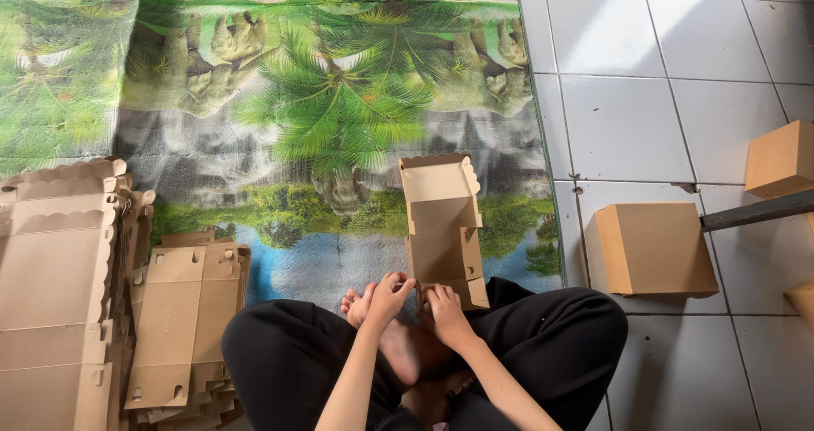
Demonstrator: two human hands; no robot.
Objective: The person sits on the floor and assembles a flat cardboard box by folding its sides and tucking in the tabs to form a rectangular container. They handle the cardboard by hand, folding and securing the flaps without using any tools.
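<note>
Cardboard blank (443,228), light and bendy, we pinch at its near edge, left hand (383,299) and right hand (443,310) both grasping.

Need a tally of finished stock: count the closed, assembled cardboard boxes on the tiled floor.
2 whole: one closed box beside the person's knee, another at the right edge. A cut-off corner lower right may be a third; more may lie out of view.

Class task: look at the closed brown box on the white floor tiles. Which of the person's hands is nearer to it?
Right. The right hand works at the near end of the half-folded box, on the closed box's side; the left hand lies farther away.
</note>
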